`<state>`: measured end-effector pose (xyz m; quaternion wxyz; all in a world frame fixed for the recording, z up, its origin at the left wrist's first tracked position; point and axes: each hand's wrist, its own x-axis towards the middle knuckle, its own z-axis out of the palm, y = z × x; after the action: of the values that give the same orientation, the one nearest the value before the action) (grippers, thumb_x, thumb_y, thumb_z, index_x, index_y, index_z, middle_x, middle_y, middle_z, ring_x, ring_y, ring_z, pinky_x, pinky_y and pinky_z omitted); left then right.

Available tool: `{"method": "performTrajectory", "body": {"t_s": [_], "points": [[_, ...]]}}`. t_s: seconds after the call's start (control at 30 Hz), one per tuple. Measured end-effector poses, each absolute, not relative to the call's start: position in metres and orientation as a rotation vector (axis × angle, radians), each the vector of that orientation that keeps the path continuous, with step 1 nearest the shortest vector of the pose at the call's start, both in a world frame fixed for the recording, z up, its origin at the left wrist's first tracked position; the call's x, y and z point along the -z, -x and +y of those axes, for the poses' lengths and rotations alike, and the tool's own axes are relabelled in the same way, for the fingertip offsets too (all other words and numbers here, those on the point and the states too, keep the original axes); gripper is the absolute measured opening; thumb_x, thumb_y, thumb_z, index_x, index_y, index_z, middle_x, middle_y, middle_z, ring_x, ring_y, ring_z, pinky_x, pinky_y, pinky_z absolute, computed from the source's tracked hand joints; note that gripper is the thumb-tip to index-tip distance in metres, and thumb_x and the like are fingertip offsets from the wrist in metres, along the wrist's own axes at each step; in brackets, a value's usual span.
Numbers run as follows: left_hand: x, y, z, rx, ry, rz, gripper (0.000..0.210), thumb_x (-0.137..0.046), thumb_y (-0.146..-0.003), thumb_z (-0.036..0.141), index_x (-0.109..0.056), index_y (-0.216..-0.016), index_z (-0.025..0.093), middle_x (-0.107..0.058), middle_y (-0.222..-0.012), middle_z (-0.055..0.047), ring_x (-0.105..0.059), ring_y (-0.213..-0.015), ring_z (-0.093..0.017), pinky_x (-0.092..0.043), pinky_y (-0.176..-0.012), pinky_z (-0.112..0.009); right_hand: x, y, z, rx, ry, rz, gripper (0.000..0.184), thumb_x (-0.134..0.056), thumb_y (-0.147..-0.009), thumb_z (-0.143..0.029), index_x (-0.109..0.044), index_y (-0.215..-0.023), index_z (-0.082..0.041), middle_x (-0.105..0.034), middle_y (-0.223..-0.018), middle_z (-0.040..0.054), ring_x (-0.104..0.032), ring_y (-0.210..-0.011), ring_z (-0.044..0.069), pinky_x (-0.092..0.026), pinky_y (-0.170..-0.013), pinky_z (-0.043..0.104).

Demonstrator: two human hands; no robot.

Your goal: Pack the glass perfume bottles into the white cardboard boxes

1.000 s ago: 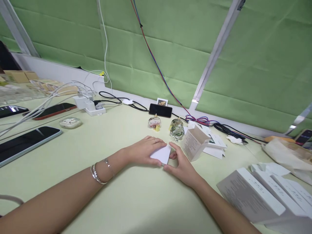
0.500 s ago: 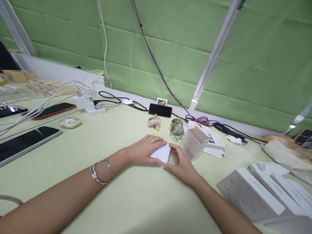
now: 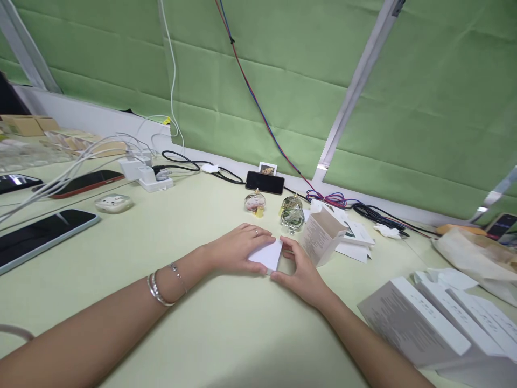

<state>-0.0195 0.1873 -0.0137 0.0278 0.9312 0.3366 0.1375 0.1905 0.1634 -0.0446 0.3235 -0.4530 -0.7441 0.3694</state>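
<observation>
A flat white block (image 3: pixel 266 255), perhaps a stack of cards, lies on the table between my hands. My left hand (image 3: pixel 239 249) covers its left part, with the thumb along the near edge and the fingers over the far edge. At its right side my right hand (image 3: pixel 299 272) curves round, thumb at the near corner and fingertips at the far corner. Just beyond stand a pink-tinted glass bottle (image 3: pixel 254 203) and two greenish glass bottles (image 3: pixel 291 217), one in front of the other. An open upright carton (image 3: pixel 321 237) stands right of my right hand.
Several printed white boxes (image 3: pixel 416 318) lean in a row at the right front. Flat white packaging (image 3: pixel 355 237) lies behind the carton. A phone (image 3: pixel 265 182) leans at the back. On the left are a power strip (image 3: pixel 155 182), cables and a large phone (image 3: pixel 46 237).
Both hands keep the same hold on the white block. The whole view has shifted very slightly; nothing else has visibly moved.
</observation>
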Motion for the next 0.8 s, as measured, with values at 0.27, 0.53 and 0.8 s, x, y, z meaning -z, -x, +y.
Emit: {"method": "performTrajectory", "body": {"t_s": [0.27, 0.53, 0.8], "points": [[0.0138, 0.0196, 0.1862, -0.415, -2.873, 1.039, 0.063, -0.052, -0.075, 0.056, -0.044, -0.126, 0.02, -0.05, -0.126, -0.01, -0.046, -0.113, -0.028, -0.032, -0.095, -0.04, 0.0472, -0.1917, 0.1636, -0.948, 1.149, -1.953, 0.071, -0.068, -0.065, -0.03, -0.034, -0.128, -0.023, -0.039, -0.133, 0.0089, -0.046, -0.117, 0.022, -0.04, -0.099, 0.04], [0.0125, 0.0188, 0.1858, -0.412, -2.874, 1.028, 0.06, -0.052, -0.076, 0.055, -0.046, -0.125, 0.02, -0.05, -0.126, -0.01, -0.047, -0.112, -0.028, -0.033, -0.094, -0.039, 0.047, -0.1918, 0.165, -0.948, 1.183, -1.933, 0.072, -0.069, -0.063, -0.031, -0.037, -0.127, -0.021, -0.043, -0.131, 0.0078, -0.045, -0.118, 0.022, -0.036, -0.103, 0.04], [0.0125, 0.0196, 0.1868, -0.405, -2.887, 1.015, 0.061, -0.05, -0.077, 0.056, -0.045, -0.126, 0.02, -0.05, -0.126, -0.011, -0.046, -0.112, -0.029, -0.033, -0.094, -0.04, 0.0458, -0.1918, 0.1633, -0.983, 1.183, -1.915, 0.076, -0.07, -0.063, -0.031, -0.034, -0.129, -0.022, -0.04, -0.132, 0.01, -0.047, -0.115, 0.022, -0.039, -0.1, 0.04]]}}
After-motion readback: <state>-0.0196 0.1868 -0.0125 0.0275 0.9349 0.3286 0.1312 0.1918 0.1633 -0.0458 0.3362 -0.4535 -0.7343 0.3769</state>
